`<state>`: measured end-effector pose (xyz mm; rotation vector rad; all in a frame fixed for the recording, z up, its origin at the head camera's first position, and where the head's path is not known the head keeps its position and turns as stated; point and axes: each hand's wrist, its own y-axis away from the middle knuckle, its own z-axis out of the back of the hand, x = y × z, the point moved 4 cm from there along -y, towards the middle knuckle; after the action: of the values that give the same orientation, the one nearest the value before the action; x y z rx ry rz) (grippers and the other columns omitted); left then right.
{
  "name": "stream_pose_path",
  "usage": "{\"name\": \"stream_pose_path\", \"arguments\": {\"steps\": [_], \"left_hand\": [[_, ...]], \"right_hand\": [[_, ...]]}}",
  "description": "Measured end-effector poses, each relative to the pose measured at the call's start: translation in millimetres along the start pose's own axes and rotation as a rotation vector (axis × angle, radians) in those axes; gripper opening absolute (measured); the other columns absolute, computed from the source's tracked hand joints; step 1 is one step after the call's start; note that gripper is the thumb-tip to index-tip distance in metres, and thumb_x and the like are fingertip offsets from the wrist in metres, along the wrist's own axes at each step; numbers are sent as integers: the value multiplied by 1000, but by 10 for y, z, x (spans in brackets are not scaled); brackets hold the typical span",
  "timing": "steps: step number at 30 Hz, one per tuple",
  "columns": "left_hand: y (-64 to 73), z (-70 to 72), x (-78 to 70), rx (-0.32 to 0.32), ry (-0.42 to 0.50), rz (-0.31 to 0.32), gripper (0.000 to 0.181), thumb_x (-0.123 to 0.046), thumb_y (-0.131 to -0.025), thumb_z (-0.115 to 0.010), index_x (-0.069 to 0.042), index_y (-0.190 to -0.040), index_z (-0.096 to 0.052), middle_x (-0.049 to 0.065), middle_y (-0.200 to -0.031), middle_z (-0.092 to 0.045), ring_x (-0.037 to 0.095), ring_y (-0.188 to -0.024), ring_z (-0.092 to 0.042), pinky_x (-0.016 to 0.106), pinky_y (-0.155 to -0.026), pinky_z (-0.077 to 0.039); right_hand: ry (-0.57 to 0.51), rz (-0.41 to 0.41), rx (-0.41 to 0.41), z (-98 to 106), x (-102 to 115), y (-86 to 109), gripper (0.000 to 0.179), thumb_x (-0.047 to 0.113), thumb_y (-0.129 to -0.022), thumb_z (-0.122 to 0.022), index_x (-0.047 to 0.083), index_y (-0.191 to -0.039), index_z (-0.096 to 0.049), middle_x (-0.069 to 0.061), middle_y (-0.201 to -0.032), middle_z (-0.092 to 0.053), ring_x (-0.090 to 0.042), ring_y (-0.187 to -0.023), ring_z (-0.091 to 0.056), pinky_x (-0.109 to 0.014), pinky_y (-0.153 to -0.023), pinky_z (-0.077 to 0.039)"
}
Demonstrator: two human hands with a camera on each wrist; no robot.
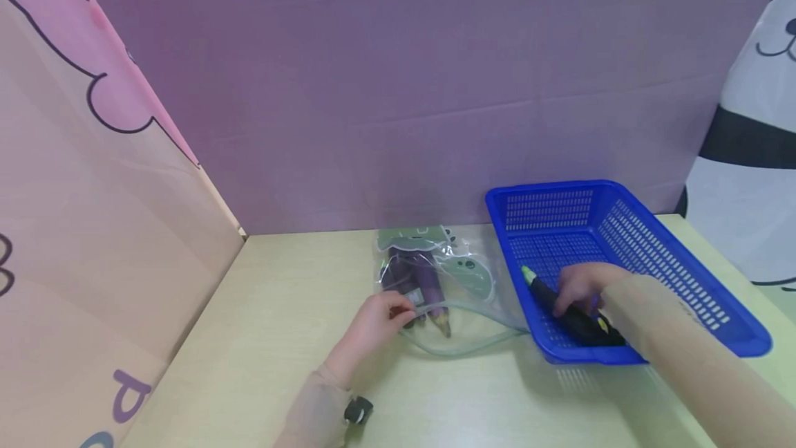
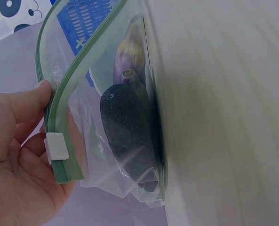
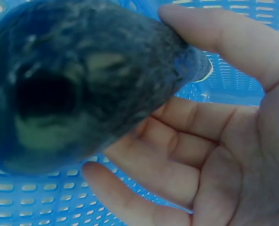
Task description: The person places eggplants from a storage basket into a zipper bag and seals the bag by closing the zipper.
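left hand at the bag's mouth, right hand in the basket

from my seat at the screens, i see the left hand (image 1: 378, 320) pinching the pale green sealing edge of a clear plastic bag printed with green cartoon shapes (image 1: 469, 278), close by a small white plastic slider (image 2: 58, 147). the bag lies on the pale wood-grain table (image 1: 298, 296), its mouth parted in a wide loop. inside i can make out a dark, rounded oblong item (image 2: 126, 127) and a long purple item with a pale, tapering end (image 1: 428, 281), the two touching.

on my right, the right hand (image 1: 584, 285) reaches into a blue slotted plastic basket (image 1: 547, 209), thumb and fingers clamped around a long, dark, glossy item with a light green tip (image 1: 587, 329) (the right wrist view blurs its thick end, so i can't read the markings). that item is inside the basket, near its front left corner. the basket stands just beside the bag, before a purple backdrop (image 1: 398, 88).
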<state>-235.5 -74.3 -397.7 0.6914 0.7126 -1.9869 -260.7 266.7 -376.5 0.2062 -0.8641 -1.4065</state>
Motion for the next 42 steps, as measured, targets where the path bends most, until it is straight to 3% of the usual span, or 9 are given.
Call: {"name": "stream_pose_path", "arguments": {"steps": [23, 31, 42], "left_hand": [[2, 20, -4, 10, 0, 6, 7, -5, -84, -67, -3, -90, -70, 5, -83, -67, 14, -76, -61, 20, -70, -51], [7, 34, -3, 6, 9, 1, 7, -4, -84, -67, -2, -90, -70, 6, -83, -67, 15, -76, -61, 19, -70, -51], [10, 31, -3, 8, 18, 10, 7, -4, -84, -67, -3, -90, -70, 6, -83, -67, 15, -76, -61, 19, -69, -51]], "right_hand": [[-195, 19, -6, 8, -90, -54, 49, 15, -79, -63, -15, -115, -47, -29, -107, -58, -41, -95, -58, -56, -74, -54], [-223, 3, -28, 74, -85, -21, 64, 23, -84, -61, -15, -128, -36, -37, -122, -46, -47, -103, -53, -51, -74, -55], [-280, 80, -92, 121, -60, 8, 63, 27, -90, -56, -19, -128, -36, -39, -126, -44, -52, -110, -49, -54, -79, -54]]}}
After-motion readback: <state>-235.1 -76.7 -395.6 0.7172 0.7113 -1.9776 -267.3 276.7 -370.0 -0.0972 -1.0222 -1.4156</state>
